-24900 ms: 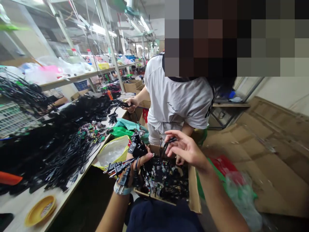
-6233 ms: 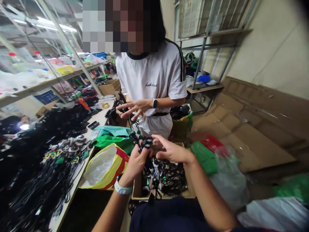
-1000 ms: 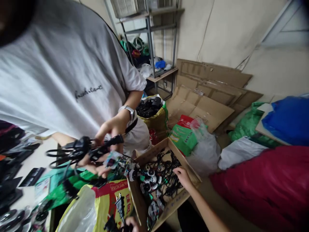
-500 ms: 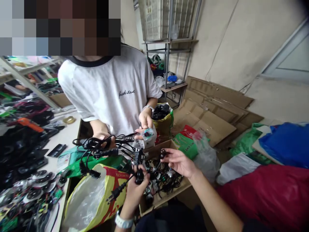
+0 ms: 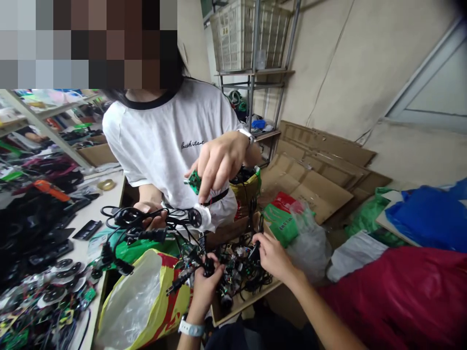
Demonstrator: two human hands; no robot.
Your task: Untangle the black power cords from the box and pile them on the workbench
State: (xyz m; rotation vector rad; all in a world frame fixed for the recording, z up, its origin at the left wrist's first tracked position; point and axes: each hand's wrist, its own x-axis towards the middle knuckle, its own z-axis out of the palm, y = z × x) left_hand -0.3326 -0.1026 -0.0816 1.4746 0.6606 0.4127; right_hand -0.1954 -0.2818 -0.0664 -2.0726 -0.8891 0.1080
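My left hand (image 5: 207, 279) is closed around a bundle of black power cords; a plug (image 5: 177, 284) sticks out to its left. Over the right side of a cardboard box (image 5: 248, 304), my right hand (image 5: 272, 253) pinches a black cord (image 5: 255, 248). Inside the box lies a jumble of circuit boards and black cables (image 5: 239, 272). Across from me, a person in a white T-shirt holds looped black cords (image 5: 127, 216) in one hand. That person's other hand (image 5: 222, 160) holds a small green circuit board (image 5: 195, 182) above a round black-and-white part (image 5: 197, 217).
A yellow and red bag (image 5: 146, 296) stands left of the box. The table (image 5: 116, 194) at the left carries piled electronic parts. Green and clear plastic bags (image 5: 310, 238) lie right of the box, with flattened cardboard (image 5: 314, 175) behind and a dark red sack (image 5: 401, 287) nearer.
My right hand has moved slightly right and down and now pinches a cord. The other person's hand has risen with the green board. My left hand still grips its cords.
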